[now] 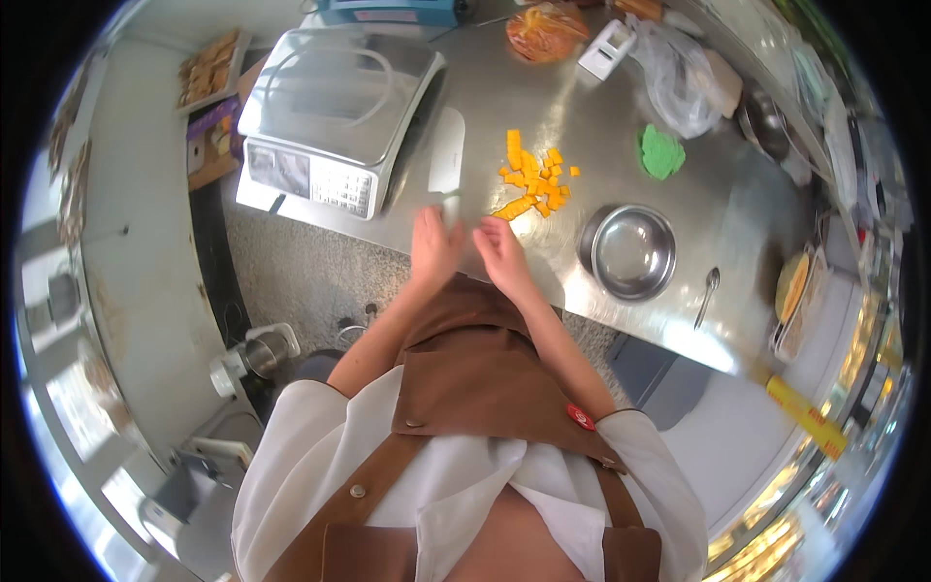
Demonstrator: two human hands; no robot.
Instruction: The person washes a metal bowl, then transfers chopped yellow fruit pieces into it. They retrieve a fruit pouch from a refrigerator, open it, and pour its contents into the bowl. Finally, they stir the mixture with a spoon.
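My left hand (435,246) is over the front edge of the steel table, its thumb and fingers apart and slightly blurred. Just beyond it lies a knife with a broad pale blade (447,149); whether the hand touches its light handle cannot be told. Thumb apart from its bent fingers, my right hand (502,251) is close to the nearest yellow-orange strip and appears to hold nothing. Diced yellow-orange pieces (534,182), some still in rows, are spread on the metal beyond both hands. To the right stand an empty steel bowl (633,252) and a small spoon (707,297).
A large digital scale (327,102) occupies the table's left side. A crumpled green cloth (661,152) lies at the right. Along the back are an orange-filled plastic bag (547,32), a white device (608,49) and a clear plastic bag (673,76). A yellow-taped edge (806,417) is at lower right.
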